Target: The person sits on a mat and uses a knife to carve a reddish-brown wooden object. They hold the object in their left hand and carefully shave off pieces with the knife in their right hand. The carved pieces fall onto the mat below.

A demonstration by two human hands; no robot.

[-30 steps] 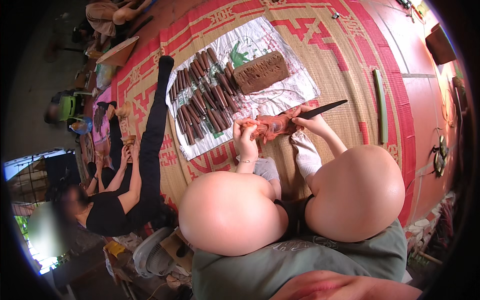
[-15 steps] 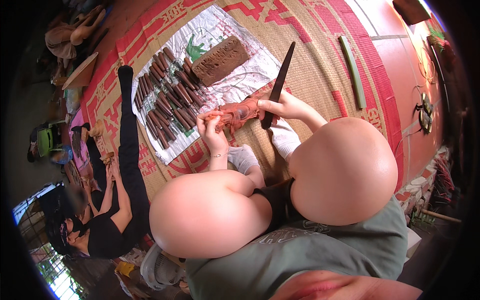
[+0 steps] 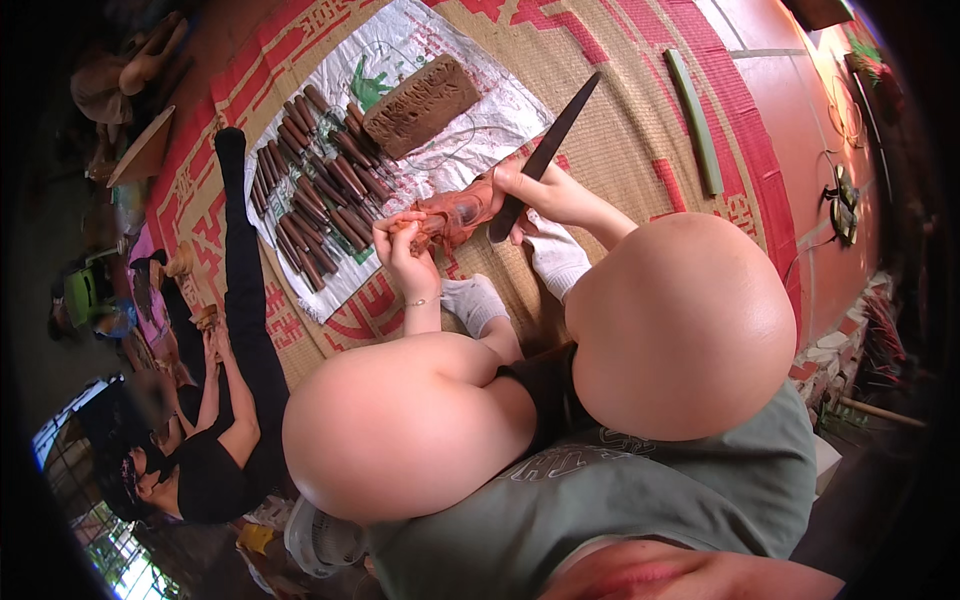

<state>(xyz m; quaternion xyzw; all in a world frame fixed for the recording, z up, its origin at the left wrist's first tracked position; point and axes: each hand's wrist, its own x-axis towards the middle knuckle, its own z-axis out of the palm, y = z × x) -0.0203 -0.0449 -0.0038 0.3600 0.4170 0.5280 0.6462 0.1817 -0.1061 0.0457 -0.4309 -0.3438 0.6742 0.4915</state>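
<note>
A reddish-orange, crumpled, wrapped bundle (image 3: 462, 212) is stretched between my hands above the mat. My left hand (image 3: 408, 258) has its fingers closed on the bundle's left end. At the other end my right hand (image 3: 548, 195) grips a long, dark, flat blade-like strip (image 3: 560, 135), its narrow tip slanting up to the right. Some of the right fingers are hidden behind the strip, and they seem to touch the bundle too. Just beyond, several dark brown sticks or rolls (image 3: 325, 185) lie in rows on a white printed sheet (image 3: 490, 125).
On the sheet rests a brown brick (image 3: 420, 107). A pale green strip (image 3: 693, 120) lies on the red and tan woven mat (image 3: 620, 110) at the right. To my left another person in black (image 3: 215, 475) sits with legs stretched out. Sandals (image 3: 845, 210) stand on the tiles.
The dark strip has tilted further to the right, its lower end swinging left across the bundle. Both hands keep their hold, and the whole view has shifted slightly.
</note>
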